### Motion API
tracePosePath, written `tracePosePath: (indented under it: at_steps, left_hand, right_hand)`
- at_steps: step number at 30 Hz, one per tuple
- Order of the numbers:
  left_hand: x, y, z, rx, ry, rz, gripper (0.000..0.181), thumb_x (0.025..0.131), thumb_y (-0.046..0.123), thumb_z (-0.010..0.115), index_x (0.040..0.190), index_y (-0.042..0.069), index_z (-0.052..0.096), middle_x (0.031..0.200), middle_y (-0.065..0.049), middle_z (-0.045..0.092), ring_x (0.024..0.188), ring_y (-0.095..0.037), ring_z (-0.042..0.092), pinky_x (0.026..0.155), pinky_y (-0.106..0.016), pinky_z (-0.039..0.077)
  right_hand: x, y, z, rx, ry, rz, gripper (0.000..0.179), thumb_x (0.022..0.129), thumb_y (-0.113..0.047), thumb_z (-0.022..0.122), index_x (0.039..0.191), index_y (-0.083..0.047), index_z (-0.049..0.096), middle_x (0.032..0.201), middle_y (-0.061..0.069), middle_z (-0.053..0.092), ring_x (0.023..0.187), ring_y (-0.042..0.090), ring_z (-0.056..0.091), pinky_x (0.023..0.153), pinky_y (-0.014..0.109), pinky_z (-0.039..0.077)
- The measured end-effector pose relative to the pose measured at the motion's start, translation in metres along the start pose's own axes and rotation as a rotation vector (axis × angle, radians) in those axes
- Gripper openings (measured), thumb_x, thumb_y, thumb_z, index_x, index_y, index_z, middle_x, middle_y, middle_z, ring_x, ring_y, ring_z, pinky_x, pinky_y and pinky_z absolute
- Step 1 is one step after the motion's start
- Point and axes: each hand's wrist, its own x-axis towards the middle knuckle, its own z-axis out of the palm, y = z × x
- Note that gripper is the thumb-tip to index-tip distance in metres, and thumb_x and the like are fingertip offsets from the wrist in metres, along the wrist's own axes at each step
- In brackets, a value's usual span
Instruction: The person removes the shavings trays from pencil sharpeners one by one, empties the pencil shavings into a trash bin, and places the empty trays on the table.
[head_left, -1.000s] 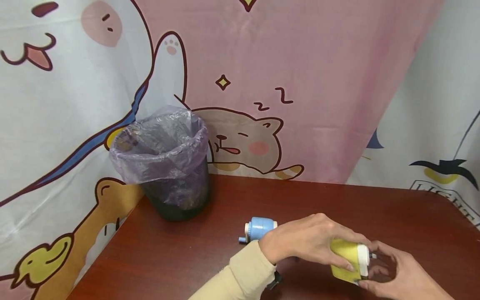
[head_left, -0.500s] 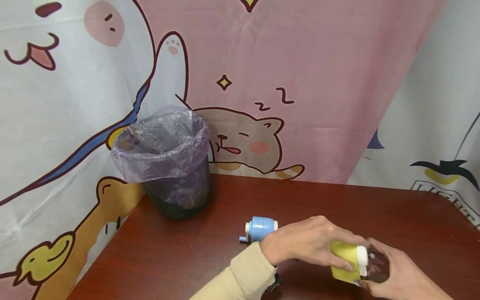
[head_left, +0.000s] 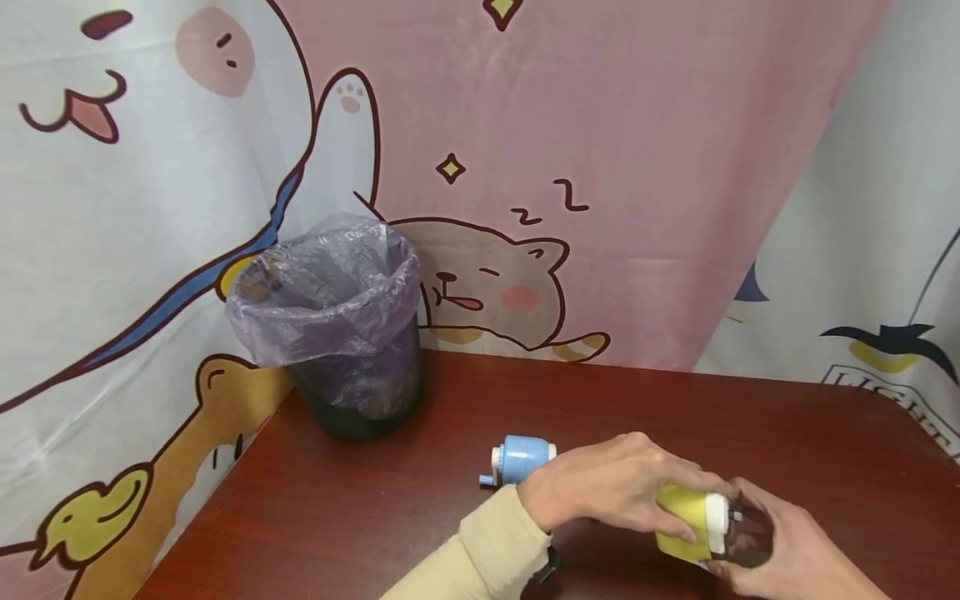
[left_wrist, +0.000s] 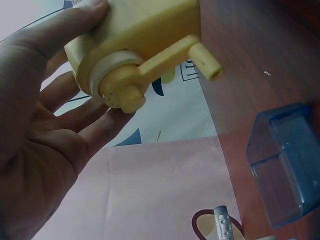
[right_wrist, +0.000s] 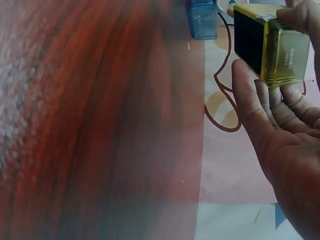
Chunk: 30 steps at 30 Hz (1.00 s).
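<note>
My left hand [head_left: 611,483] grips a yellow crank pencil sharpener [head_left: 684,521] by its body, above the table. Its crank [left_wrist: 170,57] sticks out in the left wrist view. At the sharpener's white-collared end, my right hand [head_left: 798,537] pinches a see-through shavings box [right_wrist: 287,57], thumb on top and fingertips below. In the right wrist view the box appears up against the sharpener body; whether it is fully seated I cannot tell. A blue crank pencil sharpener [head_left: 523,458] lies on the table left of my left hand, partly hidden by it.
A clear blue box [left_wrist: 282,167] lies on the table near the blue sharpener. A black bin [head_left: 360,392] lined with a purple bag stands at the table's back left. A cartoon-printed cloth [head_left: 637,167] hangs behind the brown table [head_left: 360,517].
My right hand has shifted left, its fingers now closer around the clear box at the sharpener's end. My left hand and the yellow sharpener have moved slightly left. The blue sharpener stays put.
</note>
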Motion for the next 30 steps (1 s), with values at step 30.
tracePosePath:
  at_steps: [30]
  left_hand:
    - [0.0006,-0.0048,-0.0048,0.017,0.001,-0.029,0.056,0.092,0.035,0.076,0.145,0.024,0.059,0.131,0.011,0.069,0.095,0.011,0.057,0.088,0.001,0.039]
  right_hand:
    - [0.0071,-0.0017,-0.005,-0.055,0.083,-0.021,0.078,0.078,-0.036,0.086,0.138,-0.001,0.051,0.118,0.006,0.068,0.093,0.005,0.062,0.072,0.019,0.054]
